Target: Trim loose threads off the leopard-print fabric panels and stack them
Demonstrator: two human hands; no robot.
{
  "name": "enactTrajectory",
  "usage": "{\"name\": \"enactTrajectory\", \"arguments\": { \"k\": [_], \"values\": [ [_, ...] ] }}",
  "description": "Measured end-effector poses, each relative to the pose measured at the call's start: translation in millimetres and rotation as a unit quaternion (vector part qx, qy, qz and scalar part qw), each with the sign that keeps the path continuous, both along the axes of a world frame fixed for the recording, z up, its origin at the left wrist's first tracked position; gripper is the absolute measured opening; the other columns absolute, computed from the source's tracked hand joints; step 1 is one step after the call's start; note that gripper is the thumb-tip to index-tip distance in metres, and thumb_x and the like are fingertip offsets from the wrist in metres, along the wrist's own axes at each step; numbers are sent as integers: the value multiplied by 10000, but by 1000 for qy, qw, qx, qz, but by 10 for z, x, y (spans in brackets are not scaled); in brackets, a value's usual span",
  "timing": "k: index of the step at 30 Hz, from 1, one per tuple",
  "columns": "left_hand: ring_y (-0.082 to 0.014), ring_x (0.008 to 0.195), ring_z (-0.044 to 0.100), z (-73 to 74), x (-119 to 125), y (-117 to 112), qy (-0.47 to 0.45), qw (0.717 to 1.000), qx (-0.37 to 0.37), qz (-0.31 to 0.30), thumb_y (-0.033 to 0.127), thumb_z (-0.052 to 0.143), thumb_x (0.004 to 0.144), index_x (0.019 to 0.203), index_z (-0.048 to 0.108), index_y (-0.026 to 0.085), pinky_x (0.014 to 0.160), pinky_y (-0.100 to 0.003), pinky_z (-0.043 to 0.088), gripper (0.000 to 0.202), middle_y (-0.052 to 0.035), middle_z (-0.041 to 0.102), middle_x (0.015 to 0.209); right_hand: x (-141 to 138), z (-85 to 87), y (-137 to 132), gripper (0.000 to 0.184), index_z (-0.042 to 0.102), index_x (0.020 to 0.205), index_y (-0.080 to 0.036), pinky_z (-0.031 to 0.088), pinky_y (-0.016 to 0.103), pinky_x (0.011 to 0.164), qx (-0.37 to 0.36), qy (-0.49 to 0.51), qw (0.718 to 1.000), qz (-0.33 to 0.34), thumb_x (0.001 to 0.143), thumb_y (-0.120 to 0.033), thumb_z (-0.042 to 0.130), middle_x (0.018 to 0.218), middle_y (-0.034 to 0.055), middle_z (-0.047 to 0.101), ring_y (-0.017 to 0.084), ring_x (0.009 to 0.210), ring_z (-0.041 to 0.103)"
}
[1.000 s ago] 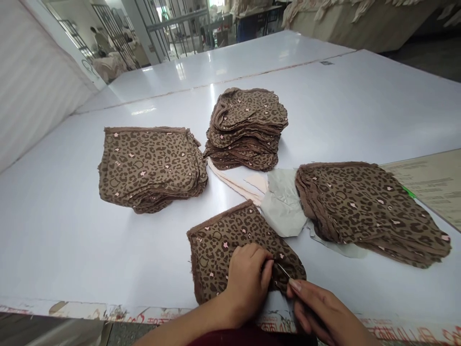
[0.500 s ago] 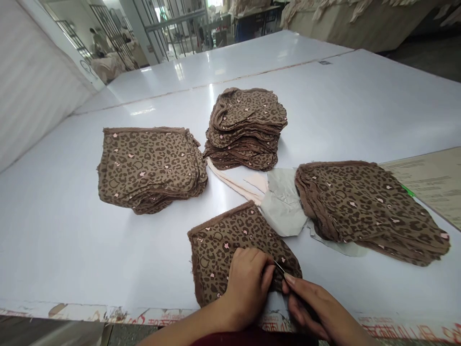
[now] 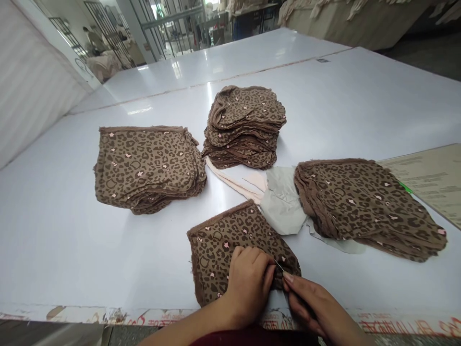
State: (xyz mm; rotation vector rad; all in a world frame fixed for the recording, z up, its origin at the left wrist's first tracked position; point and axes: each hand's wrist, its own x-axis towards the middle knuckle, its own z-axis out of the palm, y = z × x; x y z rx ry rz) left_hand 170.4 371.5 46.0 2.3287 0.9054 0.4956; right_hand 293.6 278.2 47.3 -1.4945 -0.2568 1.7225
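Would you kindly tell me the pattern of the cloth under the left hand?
The cloth has dark leopard spots on brown, plus pink marks; see head view.

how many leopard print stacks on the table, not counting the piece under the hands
3: the left stack, the far middle stack and the right stack. None seems hidden.

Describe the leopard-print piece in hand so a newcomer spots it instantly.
Start at the big white table and go to its near edge, with the red lettering. Just beyond that lies the leopard-print piece, with brown fuzzy edges. Unlike the left stack, far stack and right stack in similar print, it has the left hand on it.
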Motion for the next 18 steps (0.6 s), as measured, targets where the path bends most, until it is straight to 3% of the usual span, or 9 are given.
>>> {"name": "enactTrajectory", "arguments": {
  "k": [8,14,18],
  "values": [
    [-149,741,542,25,-2,-4,-4,1000,-17,4,168,509,842,779,544,188,735,-323,342,75,10,622,780,-27,36,-9,412,434,741,-175,74,208,408,8,18,1000,-21,783,-579,505,459,-108,313,25,391,133],
    [-148,759,548,35,-4,8,-1,998,-66,17,171,536,829,776,560,187,748,-312,340,60,12,628,788,-27,139,-2,521,410,672,-187,72,200,402,-19,6,1000,-14,629,-676,583,432,-109,283,28,394,136],
    [-149,748,553,86,1,70,-9,989,-138,50,173,569,799,747,578,182,746,-303,342,53,15,636,769,103,229,-70,486,458,706,-191,174,181,403,-31,-75,997,-9,678,-673,518,475,-79,335,52,416,224]
  ]
}}
